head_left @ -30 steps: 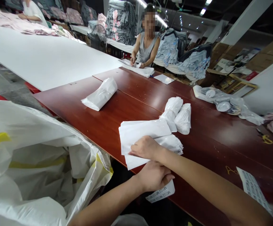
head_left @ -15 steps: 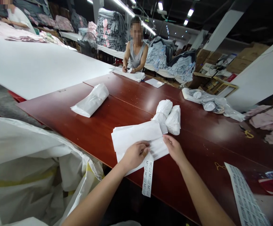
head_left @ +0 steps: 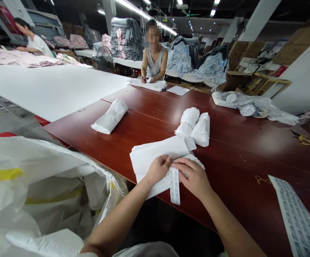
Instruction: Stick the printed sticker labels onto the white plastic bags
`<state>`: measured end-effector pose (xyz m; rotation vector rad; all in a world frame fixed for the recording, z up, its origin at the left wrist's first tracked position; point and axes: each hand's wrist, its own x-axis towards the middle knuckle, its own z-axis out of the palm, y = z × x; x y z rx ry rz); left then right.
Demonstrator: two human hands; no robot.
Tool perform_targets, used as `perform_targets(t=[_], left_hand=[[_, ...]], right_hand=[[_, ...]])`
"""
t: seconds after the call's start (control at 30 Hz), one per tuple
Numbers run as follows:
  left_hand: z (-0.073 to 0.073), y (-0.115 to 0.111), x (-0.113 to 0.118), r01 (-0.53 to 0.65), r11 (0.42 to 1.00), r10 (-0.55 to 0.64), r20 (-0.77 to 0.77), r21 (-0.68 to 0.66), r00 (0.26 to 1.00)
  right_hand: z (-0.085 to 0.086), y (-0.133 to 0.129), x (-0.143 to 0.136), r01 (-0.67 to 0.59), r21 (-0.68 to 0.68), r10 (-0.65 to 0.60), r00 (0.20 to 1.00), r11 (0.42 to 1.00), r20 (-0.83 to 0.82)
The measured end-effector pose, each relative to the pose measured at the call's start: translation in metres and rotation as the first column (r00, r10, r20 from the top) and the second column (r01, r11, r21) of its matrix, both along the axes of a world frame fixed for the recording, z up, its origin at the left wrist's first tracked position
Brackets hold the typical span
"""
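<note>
A strip of printed stickers (head_left: pixel 174 189) hangs over the table's front edge, its upper end at the fingers of both hands. My left hand (head_left: pixel 158 169) is closed in a pinch on the strip. Close against it, my right hand (head_left: pixel 191 175) has its thumb and fingers drawn together at the strip's top; what they pinch is too small to make out. Beneath both hands lies a stack of flat white bags (head_left: pixel 155 153), slightly fanned. Two tied white bundles (head_left: pixel 188 119) rest just behind the stack.
A rolled white bundle (head_left: pixel 110 116) lies to the left on the red-brown table (head_left: pixel 144 125). At right are a sticker sheet (head_left: pixel 294 214), yellow-handled scissors (head_left: pixel 303 138) and a clear plastic bag (head_left: pixel 251 103). A large white sack (head_left: pixel 55 178) stands front left. A co-worker (head_left: pixel 155 59) works across the table.
My right hand has moved left from the bags' right edge to meet my left hand at the sticker strip. Less of the strip hangs down. The view has shifted slightly.
</note>
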<state>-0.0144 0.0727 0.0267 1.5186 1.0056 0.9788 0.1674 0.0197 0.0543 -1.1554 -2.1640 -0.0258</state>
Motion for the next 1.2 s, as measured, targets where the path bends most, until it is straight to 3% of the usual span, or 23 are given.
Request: perform_targets(t=[0.07, 0.13, 0.23, 0.47, 0.67, 0.73, 0.9, 1.03, 1.13, 1.2], left_hand=[[-0.001, -0.004, -0.002, 0.022, 1.0, -0.023, 0.112, 0.007, 0.993], [-0.002, -0.006, -0.003, 0.116, 0.993, -0.119, 0.247, 0.027, 0.962], [-0.004, -0.008, -0.003, 0.216, 0.975, -0.224, 0.286, 0.06, 0.932], [-0.007, -0.011, 0.009, 0.109, 0.992, -0.081, 0.331, -0.067, 0.94], [-0.006, -0.015, 0.01, 0.064, 0.997, -0.05, 0.274, -0.043, 0.961], [-0.007, -0.015, 0.009, 0.048, 0.998, -0.039, 0.222, -0.034, 0.974], [-0.008, -0.016, 0.009, -0.009, 0.998, 0.016, 0.111, -0.067, 0.994], [-0.008, -0.016, 0.01, -0.056, 0.996, 0.061, 0.069, -0.069, 0.996], [-0.007, -0.017, 0.01, -0.057, 0.997, 0.056, 0.032, 0.06, 0.998], [-0.005, -0.02, 0.01, 0.08, 0.951, -0.069, -0.045, 0.3, 0.997]], right_hand=[[-0.011, 0.004, -0.001, 0.038, 0.031, -0.036, 0.996, 0.999, -0.077], [-0.022, 0.006, 0.001, 0.074, 0.011, -0.072, 0.987, 0.997, -0.142], [-0.032, 0.006, 0.005, 0.106, -0.059, -0.116, 0.967, 0.993, -0.228], [-0.027, 0.001, 0.01, 0.025, -0.262, -0.127, 0.916, 0.965, -0.38], [-0.03, -0.001, 0.006, 0.092, -0.38, -0.273, 0.846, 0.92, -0.458], [-0.032, 0.0, 0.006, 0.101, -0.338, -0.255, 0.857, 0.936, -0.448], [-0.029, 0.003, 0.011, 0.105, -0.032, -0.11, 0.958, 0.994, -0.264], [-0.02, 0.0, 0.013, 0.053, -0.008, -0.054, 0.973, 0.999, -0.225], [-0.014, -0.002, 0.02, 0.063, -0.131, -0.115, 0.894, 0.989, -0.434], [-0.012, 0.001, 0.033, 0.153, -0.201, -0.248, 0.723, 0.968, -0.645]])
